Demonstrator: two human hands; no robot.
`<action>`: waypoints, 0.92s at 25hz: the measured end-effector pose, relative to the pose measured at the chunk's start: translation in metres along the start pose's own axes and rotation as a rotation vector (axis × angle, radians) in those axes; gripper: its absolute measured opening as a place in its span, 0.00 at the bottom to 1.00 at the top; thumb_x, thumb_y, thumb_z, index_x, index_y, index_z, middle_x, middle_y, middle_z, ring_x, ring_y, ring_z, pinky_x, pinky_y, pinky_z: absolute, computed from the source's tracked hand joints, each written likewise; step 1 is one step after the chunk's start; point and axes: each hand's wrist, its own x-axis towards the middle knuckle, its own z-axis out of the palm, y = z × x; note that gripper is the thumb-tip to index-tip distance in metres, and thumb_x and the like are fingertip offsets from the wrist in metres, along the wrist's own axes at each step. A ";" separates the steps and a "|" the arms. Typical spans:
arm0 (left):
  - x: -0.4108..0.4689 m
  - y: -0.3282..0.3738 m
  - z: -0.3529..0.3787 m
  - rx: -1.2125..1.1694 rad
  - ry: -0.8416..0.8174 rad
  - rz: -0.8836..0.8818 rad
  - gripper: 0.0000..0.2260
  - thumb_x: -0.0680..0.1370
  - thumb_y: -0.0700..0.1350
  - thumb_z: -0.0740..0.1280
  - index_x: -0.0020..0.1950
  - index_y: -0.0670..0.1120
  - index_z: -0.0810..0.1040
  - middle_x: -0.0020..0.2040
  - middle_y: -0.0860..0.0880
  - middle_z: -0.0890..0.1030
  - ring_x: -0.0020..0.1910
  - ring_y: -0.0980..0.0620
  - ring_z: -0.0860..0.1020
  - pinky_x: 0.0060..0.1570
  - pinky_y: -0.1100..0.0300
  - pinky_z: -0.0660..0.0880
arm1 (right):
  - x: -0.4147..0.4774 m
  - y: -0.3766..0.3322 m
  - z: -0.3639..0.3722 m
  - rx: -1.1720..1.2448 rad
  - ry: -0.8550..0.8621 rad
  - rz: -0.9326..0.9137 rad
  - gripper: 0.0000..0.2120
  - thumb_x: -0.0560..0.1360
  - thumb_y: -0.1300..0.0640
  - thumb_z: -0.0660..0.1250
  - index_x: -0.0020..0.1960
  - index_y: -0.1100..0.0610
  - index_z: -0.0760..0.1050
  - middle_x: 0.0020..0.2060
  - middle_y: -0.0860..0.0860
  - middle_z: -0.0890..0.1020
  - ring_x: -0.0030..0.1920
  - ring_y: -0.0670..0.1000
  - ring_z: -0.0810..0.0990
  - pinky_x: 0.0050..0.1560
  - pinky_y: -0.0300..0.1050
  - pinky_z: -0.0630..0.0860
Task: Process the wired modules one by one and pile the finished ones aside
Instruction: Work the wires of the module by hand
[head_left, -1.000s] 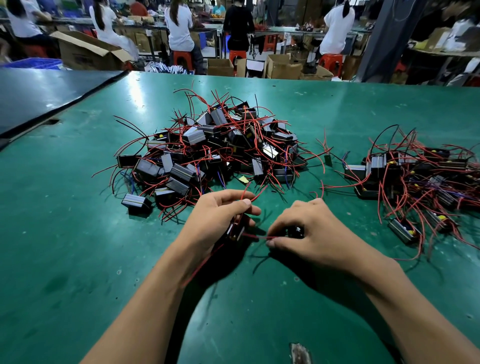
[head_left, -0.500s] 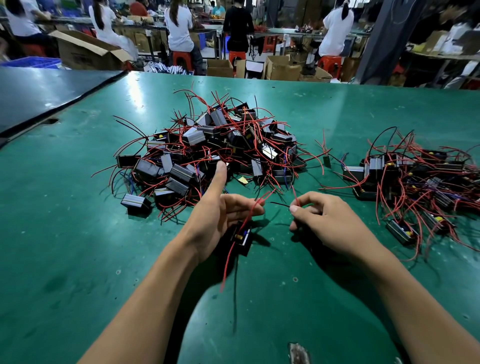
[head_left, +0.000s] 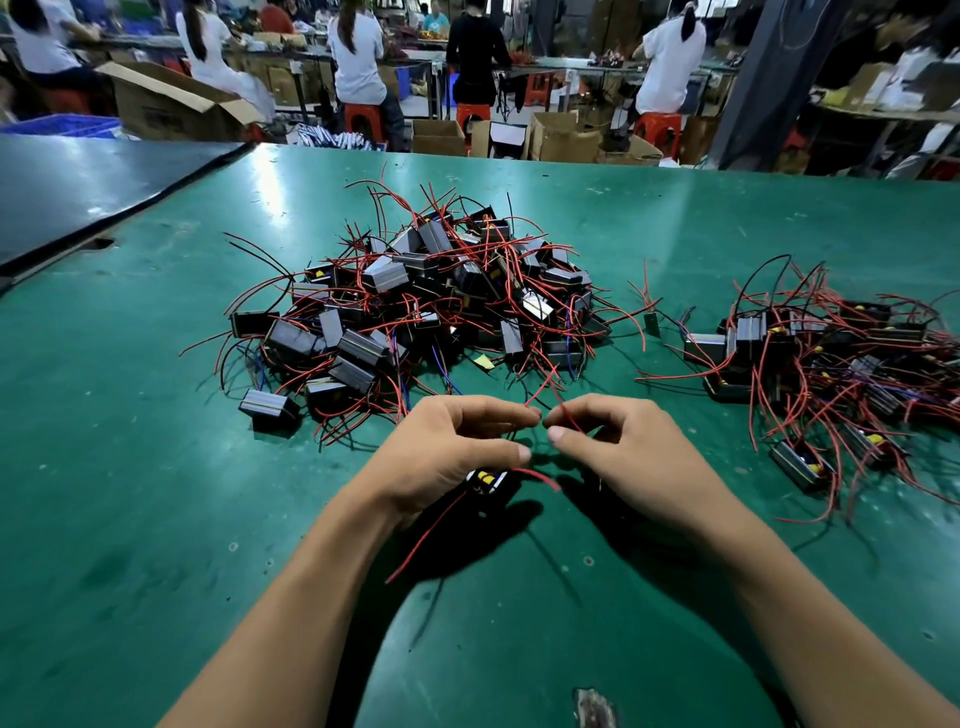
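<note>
On the green table (head_left: 156, 519), near middle, the left hand (head_left: 447, 447), gripping a module (head_left: 488, 480), and right hand (head_left: 623, 452) have met, both pinching its red wires (head_left: 543, 387): still processing, not piling.

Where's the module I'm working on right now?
In the head view the module sits in the left hand, near the middle of the green table, just in front of the big pile; the right hand beside it pinches a red wire.

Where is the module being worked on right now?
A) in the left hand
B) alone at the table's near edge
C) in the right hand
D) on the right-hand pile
A: the left hand grips the module under its palm, while the right hand only pinches a red wire.
</note>
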 end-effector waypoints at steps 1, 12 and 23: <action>0.000 0.000 0.001 0.016 -0.042 0.009 0.18 0.70 0.28 0.72 0.52 0.48 0.85 0.53 0.50 0.85 0.51 0.55 0.83 0.47 0.65 0.78 | -0.001 0.000 0.003 -0.062 0.021 -0.028 0.03 0.75 0.52 0.72 0.48 0.48 0.84 0.35 0.40 0.84 0.31 0.36 0.76 0.37 0.29 0.69; -0.004 0.005 0.010 0.703 -0.283 0.030 0.46 0.72 0.36 0.74 0.81 0.51 0.50 0.80 0.58 0.52 0.75 0.67 0.53 0.67 0.79 0.50 | 0.001 0.006 0.008 -0.110 0.079 -0.025 0.05 0.72 0.49 0.76 0.47 0.48 0.85 0.34 0.41 0.83 0.29 0.33 0.75 0.33 0.28 0.67; 0.001 0.006 0.010 0.097 0.218 -0.001 0.07 0.75 0.42 0.74 0.50 0.44 0.80 0.39 0.45 0.85 0.38 0.51 0.82 0.46 0.58 0.78 | 0.005 0.008 -0.010 0.062 0.051 0.077 0.08 0.76 0.45 0.71 0.44 0.48 0.84 0.26 0.42 0.77 0.28 0.44 0.72 0.36 0.41 0.68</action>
